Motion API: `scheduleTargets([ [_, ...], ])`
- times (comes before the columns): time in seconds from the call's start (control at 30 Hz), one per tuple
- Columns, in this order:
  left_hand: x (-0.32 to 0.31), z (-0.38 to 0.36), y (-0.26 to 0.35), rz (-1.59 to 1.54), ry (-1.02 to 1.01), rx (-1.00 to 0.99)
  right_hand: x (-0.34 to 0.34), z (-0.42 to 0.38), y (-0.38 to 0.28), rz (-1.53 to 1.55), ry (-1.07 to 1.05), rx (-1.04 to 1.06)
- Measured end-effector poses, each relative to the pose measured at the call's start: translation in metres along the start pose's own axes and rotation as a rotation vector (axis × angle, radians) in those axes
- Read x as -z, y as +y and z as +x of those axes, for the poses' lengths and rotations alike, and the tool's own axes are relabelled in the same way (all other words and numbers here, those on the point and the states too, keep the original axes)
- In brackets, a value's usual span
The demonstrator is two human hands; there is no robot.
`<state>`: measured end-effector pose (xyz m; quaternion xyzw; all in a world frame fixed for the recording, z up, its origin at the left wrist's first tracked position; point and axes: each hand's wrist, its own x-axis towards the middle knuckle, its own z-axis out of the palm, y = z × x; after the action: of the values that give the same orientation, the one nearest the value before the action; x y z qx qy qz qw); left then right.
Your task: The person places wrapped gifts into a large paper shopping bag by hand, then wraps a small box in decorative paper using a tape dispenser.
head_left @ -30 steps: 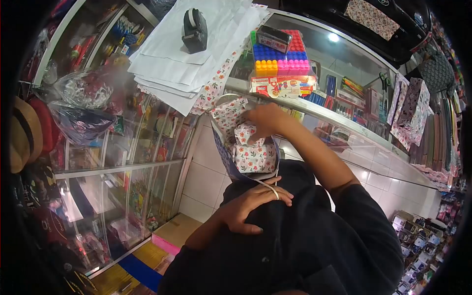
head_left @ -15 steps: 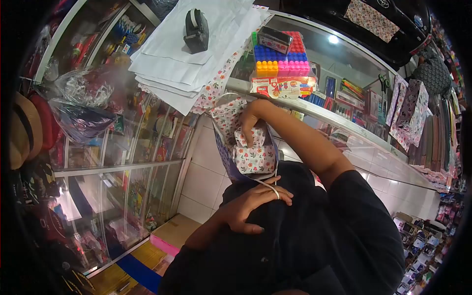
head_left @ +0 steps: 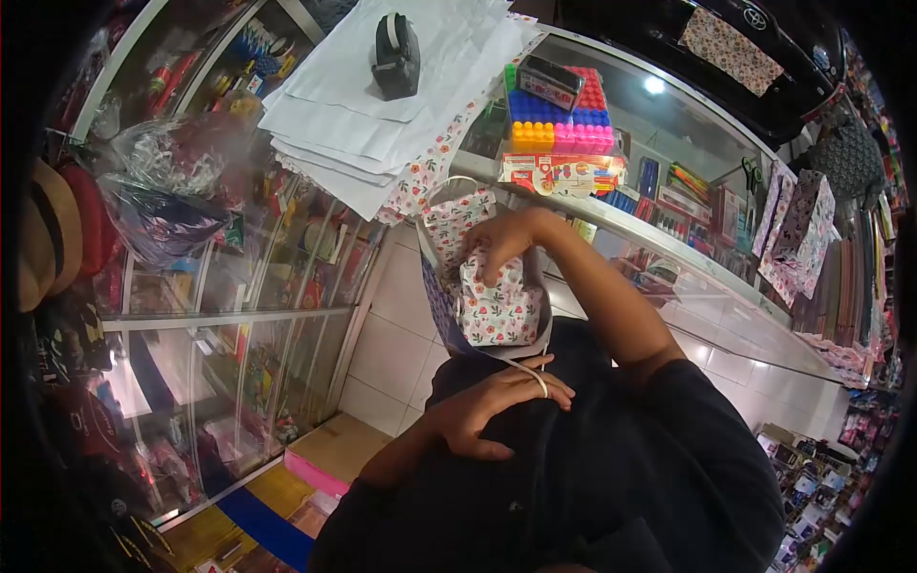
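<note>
A paper bag point(head_left: 438, 304) with a floral inside and a bluish outer side hangs open against my body. Inside it is a package point(head_left: 501, 315) in white floral paper. My right hand point(head_left: 502, 241) reaches into the bag, its fingers bent down on the package's upper end, fingertips partly hidden. The white cord handle point(head_left: 537, 378) loops over the fingers of my left hand point(head_left: 497, 406), which lies against my dark shirt below the bag with the thumb apart. Another handle point(head_left: 449, 183) stands up at the bag's far rim.
Beyond the bag, a glass counter point(head_left: 659, 229) carries colourful blocks point(head_left: 562, 107) in a pack. White paper sheets point(head_left: 334, 105) lie at its left with a black tape dispenser point(head_left: 395, 59) on top. Glass shelving point(head_left: 229, 315) stands at left, with a cardboard box point(head_left: 339, 447) low down.
My right hand has shifted slightly within the bag, its fingers still on the package. The view has moved a little, and my left hand keeps the handle.
</note>
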<state>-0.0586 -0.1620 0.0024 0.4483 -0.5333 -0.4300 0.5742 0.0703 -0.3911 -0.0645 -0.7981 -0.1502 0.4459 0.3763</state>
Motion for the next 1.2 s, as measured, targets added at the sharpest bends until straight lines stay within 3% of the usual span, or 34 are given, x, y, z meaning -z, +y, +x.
scheduleTargets([
  [0.07,0.001,0.0,0.002,0.0,-0.006,-0.002,-0.009,-0.023,-0.017,-0.005,0.074,-0.116],
  [0.17,0.0,-0.002,0.002,0.006,-0.004,-0.011,-0.037,-0.053,-0.04,-0.331,0.686,-0.068],
  [0.2,0.0,-0.002,0.002,0.012,-0.001,-0.017,-0.049,-0.055,-0.042,-0.331,0.681,-0.067],
  [0.27,-0.001,-0.002,0.001,0.008,-0.003,-0.011,-0.065,-0.058,-0.045,-0.367,1.12,-0.02],
  [0.43,-0.002,0.0,0.001,0.015,-0.019,-0.021,-0.088,-0.046,-0.048,-0.393,1.375,0.089],
  [0.47,-0.003,0.0,0.002,0.016,-0.022,-0.018,-0.094,-0.04,-0.043,-0.393,1.377,0.088],
  [0.57,-0.004,-0.001,0.001,0.029,-0.024,-0.014,-0.105,-0.015,-0.016,-0.772,1.404,0.16],
  [0.73,-0.006,-0.001,0.002,0.014,-0.038,-0.013,-0.099,-0.029,-0.026,-0.647,1.206,0.144],
  [0.8,-0.006,-0.001,0.001,0.038,-0.033,-0.016,-0.095,-0.033,-0.023,-0.458,1.082,0.154],
  [0.83,-0.005,-0.002,0.001,0.038,-0.029,-0.016,-0.094,-0.033,-0.022,-0.359,1.137,0.263],
  [0.93,-0.003,-0.003,-0.001,0.029,-0.052,-0.036,-0.089,-0.043,-0.03,-0.316,0.975,0.161],
  [1.07,-0.001,-0.001,0.001,0.034,-0.049,-0.032,-0.094,-0.024,-0.007,-0.498,0.868,0.262],
  [1.13,-0.001,0.0,0.002,0.041,-0.042,-0.023,-0.097,-0.012,0.001,-0.535,0.906,0.242],
  [1.2,-0.003,-0.001,0.002,0.077,-0.011,0.0,-0.095,-0.004,0.006,-0.551,0.812,0.182],
])
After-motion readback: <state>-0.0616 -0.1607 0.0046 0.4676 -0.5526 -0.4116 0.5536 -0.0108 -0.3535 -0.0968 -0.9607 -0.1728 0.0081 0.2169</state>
